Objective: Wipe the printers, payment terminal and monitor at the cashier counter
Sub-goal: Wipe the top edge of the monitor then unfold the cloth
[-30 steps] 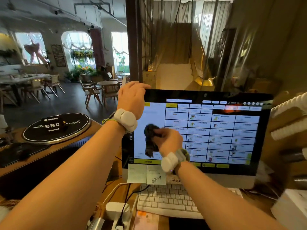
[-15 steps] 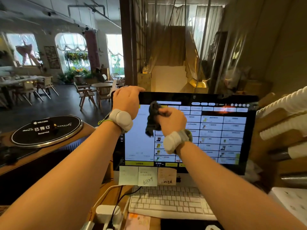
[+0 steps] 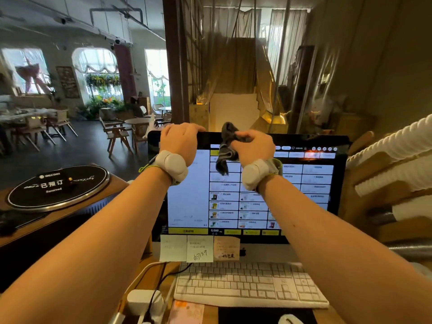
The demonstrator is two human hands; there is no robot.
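Observation:
The black-framed monitor (image 3: pixel 313 183) stands in front of me, lit with a grid of menu items. My left hand (image 3: pixel 178 142) grips its top edge near the left corner. My right hand (image 3: pixel 253 145) holds a dark grey cloth (image 3: pixel 225 148) bunched against the upper bezel; the cloth's tail hangs down over the screen. Both wrists wear pale bands. No printer or payment terminal is recognisable in this view.
Three sticky notes (image 3: pixel 199 249) hang under the screen. A white keyboard (image 3: pixel 247 284) lies below, with a white plug block and cables (image 3: pixel 145 300) to its left. A round black "Reserved" sign (image 3: pixel 58 185) sits on the wooden counter at left. White rolls (image 3: pixel 392 146) lie at right.
My right hand has carried the cloth upward from the screen's middle left to the top bezel. My left hand stays gripping the monitor's top edge.

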